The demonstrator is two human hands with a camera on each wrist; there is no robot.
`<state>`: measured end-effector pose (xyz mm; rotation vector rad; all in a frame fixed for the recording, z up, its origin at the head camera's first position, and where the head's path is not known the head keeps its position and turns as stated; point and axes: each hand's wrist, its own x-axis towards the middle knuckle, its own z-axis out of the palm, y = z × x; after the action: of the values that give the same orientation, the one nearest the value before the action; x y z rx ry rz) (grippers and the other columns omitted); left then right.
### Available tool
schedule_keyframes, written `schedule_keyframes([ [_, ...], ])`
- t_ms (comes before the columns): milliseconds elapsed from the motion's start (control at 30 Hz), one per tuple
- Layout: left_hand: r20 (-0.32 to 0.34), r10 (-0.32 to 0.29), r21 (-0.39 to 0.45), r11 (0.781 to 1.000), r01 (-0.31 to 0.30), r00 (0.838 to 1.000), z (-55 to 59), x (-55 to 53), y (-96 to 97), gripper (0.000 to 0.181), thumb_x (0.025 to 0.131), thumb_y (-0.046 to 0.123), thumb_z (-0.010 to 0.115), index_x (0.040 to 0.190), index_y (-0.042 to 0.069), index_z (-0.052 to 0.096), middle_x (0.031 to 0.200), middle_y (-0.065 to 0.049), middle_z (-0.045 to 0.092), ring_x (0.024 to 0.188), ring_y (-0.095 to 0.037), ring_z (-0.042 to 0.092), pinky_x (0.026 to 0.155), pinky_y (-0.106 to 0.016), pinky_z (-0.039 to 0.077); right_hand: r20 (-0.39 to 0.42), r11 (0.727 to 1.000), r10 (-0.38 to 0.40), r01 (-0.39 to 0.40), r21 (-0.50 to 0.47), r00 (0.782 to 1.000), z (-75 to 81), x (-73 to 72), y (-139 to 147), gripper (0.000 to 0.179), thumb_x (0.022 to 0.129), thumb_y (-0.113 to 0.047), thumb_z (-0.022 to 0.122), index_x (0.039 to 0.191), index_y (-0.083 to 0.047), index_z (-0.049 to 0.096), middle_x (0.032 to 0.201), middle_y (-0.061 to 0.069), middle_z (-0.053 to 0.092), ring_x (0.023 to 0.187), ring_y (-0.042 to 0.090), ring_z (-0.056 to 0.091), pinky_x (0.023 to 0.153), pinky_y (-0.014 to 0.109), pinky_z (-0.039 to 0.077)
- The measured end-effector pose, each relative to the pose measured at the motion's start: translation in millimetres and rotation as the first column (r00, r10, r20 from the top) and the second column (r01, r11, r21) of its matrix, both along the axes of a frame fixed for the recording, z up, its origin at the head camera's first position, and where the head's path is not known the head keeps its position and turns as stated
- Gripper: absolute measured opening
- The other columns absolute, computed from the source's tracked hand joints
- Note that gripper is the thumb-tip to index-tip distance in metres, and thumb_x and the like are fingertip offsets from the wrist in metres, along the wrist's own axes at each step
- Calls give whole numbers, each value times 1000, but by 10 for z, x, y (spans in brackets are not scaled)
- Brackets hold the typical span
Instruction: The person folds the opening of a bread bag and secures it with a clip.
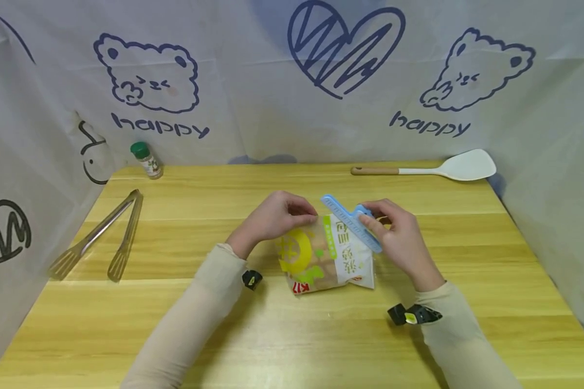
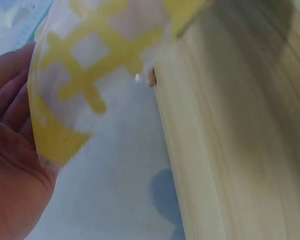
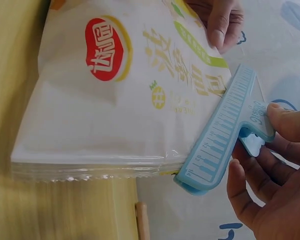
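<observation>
A plastic food bag [image 1: 316,259], white and clear with yellow and green print, stands tilted in the middle of the wooden table. My left hand [image 1: 278,216] pinches its upper left edge between thumb and fingers. The left wrist view shows the bag's yellow-printed corner [image 2: 65,145] lying over the fingers of that hand [image 2: 15,175]. At the bag's upper right edge, a light blue bag clip [image 1: 352,222] slants across the film. My right hand [image 1: 401,235] grips the clip's handle, thumb on the near side. In the right wrist view the clip's ruled bar [image 3: 215,142] overlaps the bag's edge.
Metal tongs [image 1: 108,222] lie spread at the left of the table [image 1: 292,340]. A green-capped seasoning jar [image 1: 148,162] stands at the back left corner. Along the back right edge lies a white spatula [image 1: 462,166] with a wooden handle. Printed cloth walls [image 1: 253,97] enclose the table.
</observation>
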<state>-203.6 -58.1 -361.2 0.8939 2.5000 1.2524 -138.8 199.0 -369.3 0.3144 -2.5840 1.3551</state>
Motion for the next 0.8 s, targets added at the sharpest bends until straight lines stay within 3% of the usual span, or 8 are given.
schedule_keyframes([
  [367,83,-29,-14,999,30,996,-53,-26,-255,17,91,24,74,97,9,76,90,3,71,80,-14,65,74,-32,53,-14,1000,6,-6,3,1000,-10,-1,19,26,97,-20,65,116,-3,69,101,6,64,91,21,60,83,41,48],
  [467,145,-23,16,1000,20,989,-68,-18,-346,18,91,23,74,101,8,75,93,0,71,81,-17,66,73,-40,55,-10,1000,1,-1,12,1000,-22,0,37,26,98,-20,64,117,-3,68,102,5,64,92,21,59,84,42,48],
  [600,249,-4,80,997,-17,968,-111,-15,-441,19,93,15,71,106,2,73,96,-7,71,82,-22,67,71,-49,56,6,1000,-21,21,19,1000,-33,-11,53,27,98,-21,64,118,-2,68,102,7,64,92,23,59,84,41,47],
  [800,295,54,146,984,-101,954,-190,-26,-482,11,93,6,69,101,-1,72,91,-10,70,80,-25,68,72,-49,56,55,998,-64,63,13,996,-38,-17,58,30,98,-26,64,117,-4,67,100,7,65,89,20,58,79,33,48],
])
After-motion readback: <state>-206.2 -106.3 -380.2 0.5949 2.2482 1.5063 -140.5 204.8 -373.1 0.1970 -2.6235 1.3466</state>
